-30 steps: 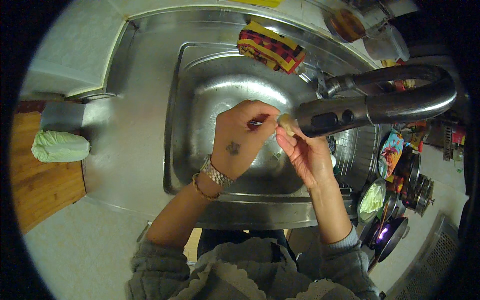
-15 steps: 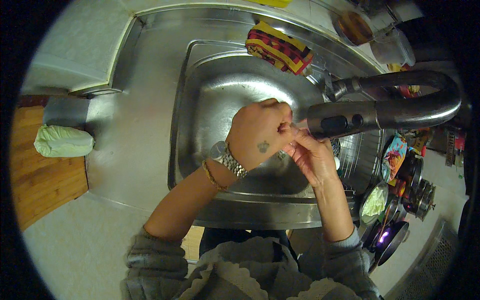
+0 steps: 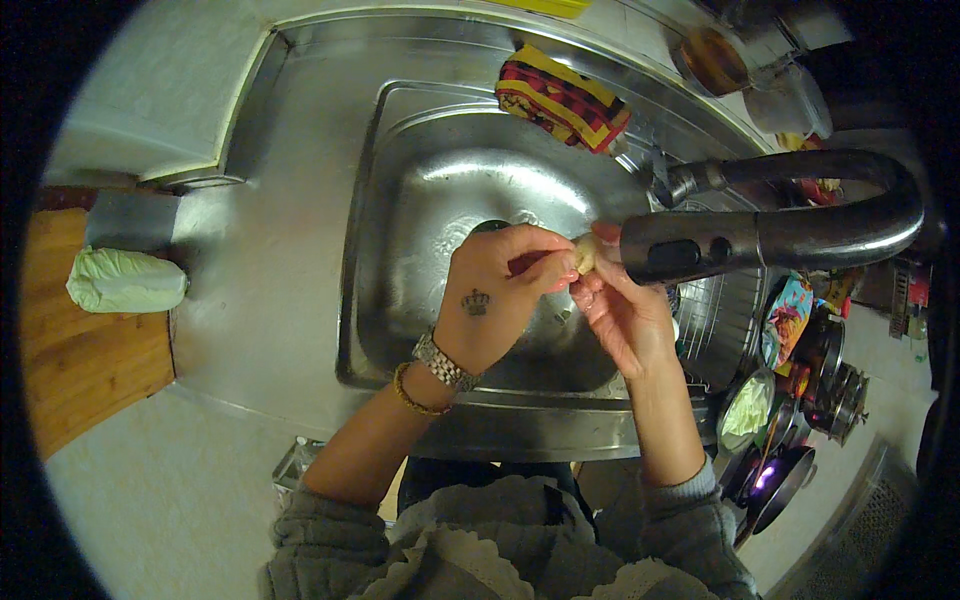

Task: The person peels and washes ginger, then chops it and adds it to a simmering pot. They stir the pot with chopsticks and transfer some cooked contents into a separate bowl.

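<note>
My left hand (image 3: pixel 497 285), with a metal watch (image 3: pixel 443 362) and a beaded bracelet at its wrist, pinches a small pale-yellow lump (image 3: pixel 584 256) that may be ginger or garlic. On the lump's other side, the thumb and fingers of my right hand (image 3: pixel 630 315) are closed on it too. Both hands look wet and hang over the steel sink (image 3: pixel 420 190), close below the grey tap head (image 3: pixel 690 245), which hides part of my right fingertips. Behind my left hand, the dark drain (image 3: pixel 490 226) shows in the basin floor.
A red and yellow cloth or packet (image 3: pixel 560 98) lies at the sink's far rim. To the left, a cabbage (image 3: pixel 126 281) rests by a wooden board (image 3: pixel 95 370). At right are a wire rack (image 3: pixel 715 330), a bowl of cut cabbage (image 3: pixel 748 405) and a pan on a lit burner (image 3: pixel 785 490).
My left hand has turned and shifted slightly left and down, uncovering the pale-yellow lump and the drain. My right hand stays nearly in place.
</note>
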